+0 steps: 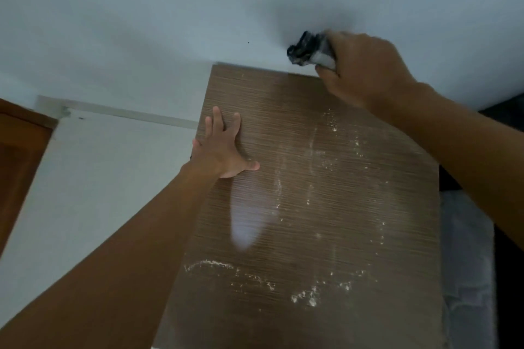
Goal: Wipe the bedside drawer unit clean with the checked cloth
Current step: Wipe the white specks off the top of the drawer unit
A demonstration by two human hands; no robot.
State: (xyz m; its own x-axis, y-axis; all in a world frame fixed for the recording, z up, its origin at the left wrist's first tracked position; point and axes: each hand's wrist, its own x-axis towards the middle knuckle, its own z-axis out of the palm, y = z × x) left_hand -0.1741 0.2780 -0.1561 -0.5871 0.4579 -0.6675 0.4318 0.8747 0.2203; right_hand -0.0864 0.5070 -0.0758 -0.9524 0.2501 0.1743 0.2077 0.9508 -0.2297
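Head view, looking down on the brown wood-grain laminate top of the bedside drawer unit (326, 207). Its far edge sits against the pale blue-grey wall (141, 22).

Left hand (224, 147): open, palm flat on the top at the left edge, in the far half. Fingers are straight and spread, pointing at the wall, with the thumb out to the right on the laminate. The little finger is right at the edge. Holds nothing.

Right hand (365, 71): fist closed round the bunched dark-and-white checked cloth (307, 49), at the far right corner of the top. The cloth sticks out of the fist to the left and shows against the wall just over the far edge. Hand and cloth are motion-blurred, and the check pattern is barely readable. Cannot tell whether the cloth touches the top or the wall.

Surface: white dust and crumbs (304, 296) in streaks. There is a curved line near the front left, clumps near the front centre, and scattered specks up the right half. The far left strip near the left hand looks cleaner. A pale oblong glare patch (245, 221) lies just in front of the left thumb.

Surroundings: pale floor (85, 193) left of the unit, a light skirting strip (119, 113) along the wall base, a brown wooden door (19, 156) at the left frame edge. Right of the unit there is crumpled white fabric (467, 263) low down and a dark shape (504, 108) above it, too dim to identify.
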